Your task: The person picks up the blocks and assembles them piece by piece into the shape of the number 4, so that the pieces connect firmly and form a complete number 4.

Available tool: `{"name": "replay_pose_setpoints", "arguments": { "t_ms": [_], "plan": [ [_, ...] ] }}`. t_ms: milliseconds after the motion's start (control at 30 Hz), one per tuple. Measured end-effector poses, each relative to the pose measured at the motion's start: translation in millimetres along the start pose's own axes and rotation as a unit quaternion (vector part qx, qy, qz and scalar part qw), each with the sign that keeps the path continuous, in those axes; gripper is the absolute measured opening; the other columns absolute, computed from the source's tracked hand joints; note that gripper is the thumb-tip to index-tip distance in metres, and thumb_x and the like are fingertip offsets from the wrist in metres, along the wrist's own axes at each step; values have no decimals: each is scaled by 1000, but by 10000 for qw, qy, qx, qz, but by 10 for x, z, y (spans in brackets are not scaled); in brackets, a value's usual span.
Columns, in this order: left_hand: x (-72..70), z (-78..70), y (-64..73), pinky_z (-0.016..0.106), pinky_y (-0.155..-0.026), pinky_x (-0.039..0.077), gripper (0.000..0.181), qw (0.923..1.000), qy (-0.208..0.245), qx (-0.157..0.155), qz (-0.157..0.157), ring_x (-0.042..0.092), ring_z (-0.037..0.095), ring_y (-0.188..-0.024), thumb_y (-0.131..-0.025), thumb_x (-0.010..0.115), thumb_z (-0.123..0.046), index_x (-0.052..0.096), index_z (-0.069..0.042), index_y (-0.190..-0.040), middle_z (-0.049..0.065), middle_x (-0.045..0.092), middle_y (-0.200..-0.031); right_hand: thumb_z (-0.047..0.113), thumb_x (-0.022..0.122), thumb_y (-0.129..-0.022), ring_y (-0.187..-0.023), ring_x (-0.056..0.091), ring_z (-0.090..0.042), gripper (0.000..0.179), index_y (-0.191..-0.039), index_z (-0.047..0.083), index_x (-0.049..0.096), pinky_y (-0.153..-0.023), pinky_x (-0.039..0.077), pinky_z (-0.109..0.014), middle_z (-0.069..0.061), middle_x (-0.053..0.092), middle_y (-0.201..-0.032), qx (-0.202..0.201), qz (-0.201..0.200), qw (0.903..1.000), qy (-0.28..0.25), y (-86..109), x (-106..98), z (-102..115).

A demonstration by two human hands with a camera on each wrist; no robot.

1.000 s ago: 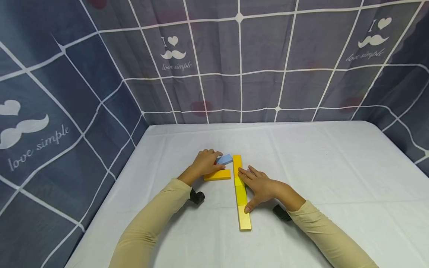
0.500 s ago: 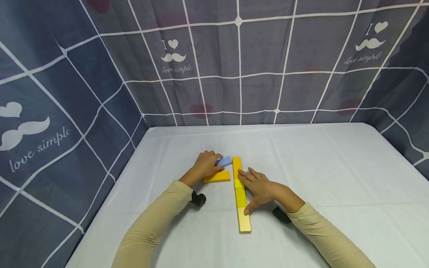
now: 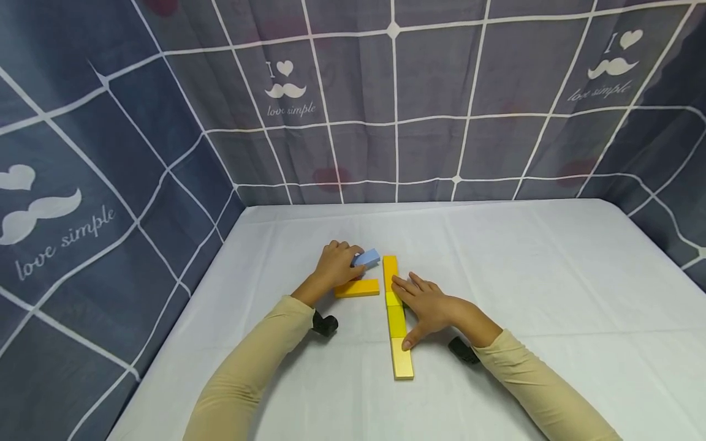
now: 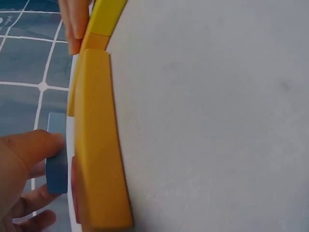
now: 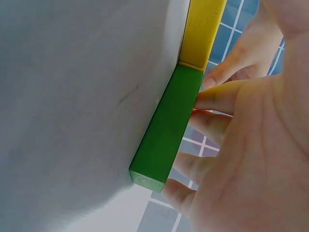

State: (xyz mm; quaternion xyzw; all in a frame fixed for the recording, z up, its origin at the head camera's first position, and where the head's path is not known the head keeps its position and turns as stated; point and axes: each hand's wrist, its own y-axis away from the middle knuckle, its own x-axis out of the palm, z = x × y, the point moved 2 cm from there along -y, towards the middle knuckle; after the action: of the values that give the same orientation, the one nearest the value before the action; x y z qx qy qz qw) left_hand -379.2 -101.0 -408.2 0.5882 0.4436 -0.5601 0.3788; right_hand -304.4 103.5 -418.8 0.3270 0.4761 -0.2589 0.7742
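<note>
My left hand [image 3: 334,266] pinches a blue block [image 3: 368,258] between thumb and fingers, to the left of the row's far end. Below it on the table lies a loose orange block [image 3: 358,288], large in the left wrist view. A red block [image 4: 74,191] shows partly behind that orange one. Several yellow and orange blocks [image 3: 397,322] form a straight row running toward me. Spread over the row's right side, my right hand [image 3: 432,307] touches it with straight fingers and thumb. In the right wrist view a green block [image 5: 166,125] lies by those fingers, mostly hidden from the head view.
White cloth [image 3: 524,257] covers the table. A dark checked curtain [image 3: 430,79] hangs behind it and along the sides. Black wrist cameras, left [image 3: 325,325] and right [image 3: 463,350], sit under the forearms.
My left hand has moved slightly back with the blue block, whose end has come away from the row's far end. My right hand and the row stay where they were.
</note>
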Motion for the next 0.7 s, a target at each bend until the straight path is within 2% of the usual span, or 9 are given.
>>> {"name": "replay_pose_setpoints", "arguments": {
  "t_ms": [267, 433, 700],
  "plan": [
    [-62, 64, 162, 35, -82, 36, 42, 9988, 375, 122, -298, 47, 24, -96, -84, 62, -40, 59, -18, -120, 4, 60, -97, 65, 70, -59, -140, -2, -39, 119, -146, 6, 14, -109, 10, -55, -8, 3, -155, -22, 62, 10000, -8, 2, 8, -4],
    [-74, 29, 298, 36, -83, 37, 41, 9962, 566, 489, -443, 48, 25, -97, -83, 63, -41, 61, -18, -117, 5, 61, -98, 64, 71, -60, -140, -2, -38, 119, -146, 6, 13, -109, 11, -56, -8, 4, -155, -39, 34, 10000, -3, 7, -2, -9],
    [0, -75, 497, 38, -85, 39, 36, 9905, 751, 1089, -374, 50, 24, -98, -83, 64, -38, 63, -19, -114, 1, 62, -97, 64, 70, -60, -140, -2, -38, 118, -146, 6, 13, -109, 11, -56, -8, 4, -155, -45, 57, 10000, -46, 9, -3, 6]
  ]
}}
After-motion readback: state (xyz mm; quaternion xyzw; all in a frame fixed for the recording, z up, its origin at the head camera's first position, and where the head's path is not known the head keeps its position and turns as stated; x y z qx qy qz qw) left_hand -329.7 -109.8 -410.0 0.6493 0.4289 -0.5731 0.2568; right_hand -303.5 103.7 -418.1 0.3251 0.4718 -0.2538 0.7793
